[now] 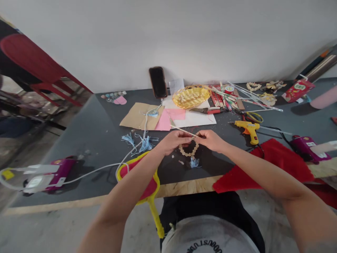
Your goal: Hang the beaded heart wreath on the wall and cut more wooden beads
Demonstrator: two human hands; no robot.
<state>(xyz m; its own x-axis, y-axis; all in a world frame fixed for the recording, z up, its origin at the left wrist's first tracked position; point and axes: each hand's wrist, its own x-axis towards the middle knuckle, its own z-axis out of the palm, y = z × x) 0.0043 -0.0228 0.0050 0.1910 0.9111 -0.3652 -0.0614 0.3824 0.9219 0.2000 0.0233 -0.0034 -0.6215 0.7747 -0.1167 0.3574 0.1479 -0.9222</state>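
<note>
Cream bead ring (189,150) between both hands, pale blue tassel (195,162) just below it. Yellow glue gun (249,129) right of the grip; red cloth (268,167) nearer right. Yellow-rimmed red fan (147,189) lower left; yellow woven basket (191,96) beyond; pink paper (168,118).

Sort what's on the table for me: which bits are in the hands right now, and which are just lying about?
In hand: left hand and right hand hold the beaded loop and thin stick.

Lying about: yellow glue gun, yellow basket, phone, red cloth, pink paper, yellow-rimmed fan.
</note>
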